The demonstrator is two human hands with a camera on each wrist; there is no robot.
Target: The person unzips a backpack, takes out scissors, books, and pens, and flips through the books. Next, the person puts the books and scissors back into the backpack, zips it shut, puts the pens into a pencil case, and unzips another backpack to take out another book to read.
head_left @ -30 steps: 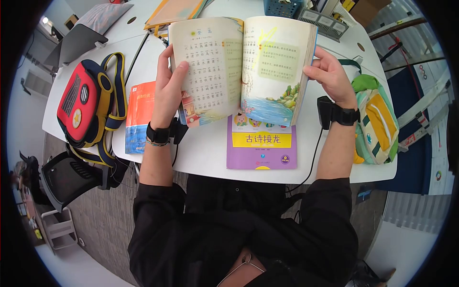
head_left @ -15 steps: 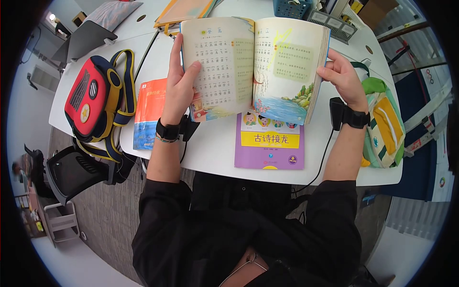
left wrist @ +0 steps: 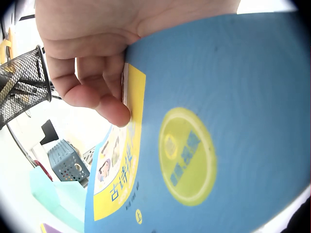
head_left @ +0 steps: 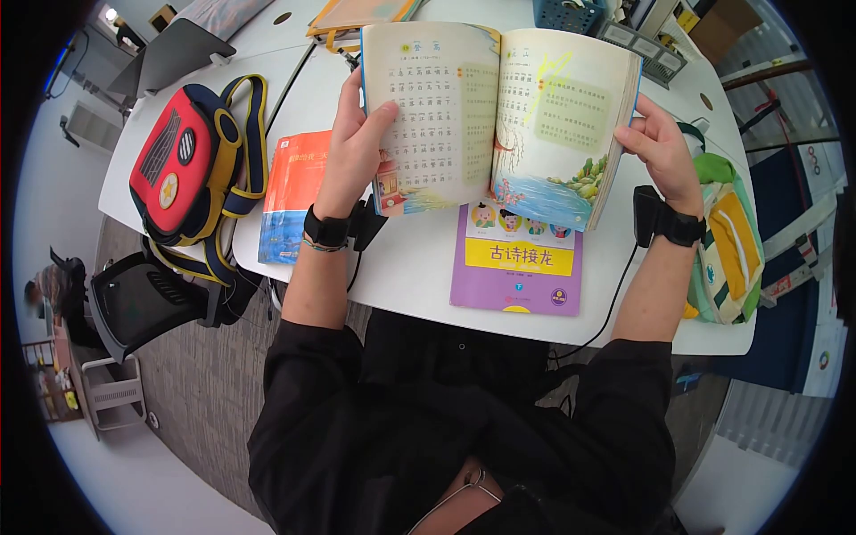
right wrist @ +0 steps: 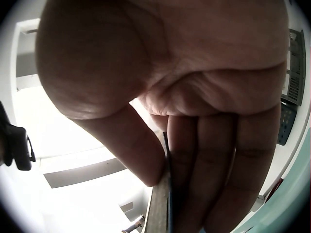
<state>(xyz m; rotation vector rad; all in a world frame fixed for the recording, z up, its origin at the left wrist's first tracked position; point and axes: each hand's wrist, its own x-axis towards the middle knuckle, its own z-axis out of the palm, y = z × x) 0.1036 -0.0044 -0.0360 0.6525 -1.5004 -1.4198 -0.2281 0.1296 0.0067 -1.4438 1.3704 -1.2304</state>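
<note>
An open book (head_left: pixel 431 134) with Chinese text and painted scenery is held up above the white table (head_left: pixel 401 285). My left hand (head_left: pixel 355 152) grips its left side, the thumb lying on the page margin and the fingers behind. At the opposite edge my right hand (head_left: pixel 664 156) pinches the page block, thumb in front and fingers against the back cover. In the left wrist view the blue cover (left wrist: pixel 243 97) shows, with a yellow panel and a yellow-green oval. Partly covered by the open book, a purple book (head_left: pixel 517 290) lies flat on the table.
To the left lie an orange-and-blue book (head_left: pixel 299 178) and a red-and-navy backpack (head_left: pixel 183 165). A green-and-yellow bag (head_left: pixel 731 245) stands at the right edge. Farther back are a blue basket (head_left: pixel 568 15), a grey rack (head_left: pixel 644 52) and folders (head_left: pixel 364 12). A black mesh pen holder (left wrist: pixel 24 85) appears in the left wrist view.
The head view has turned, so the book, hands and table things sit farther right in it. Both hands keep their hold, and the same pages stay open.
</note>
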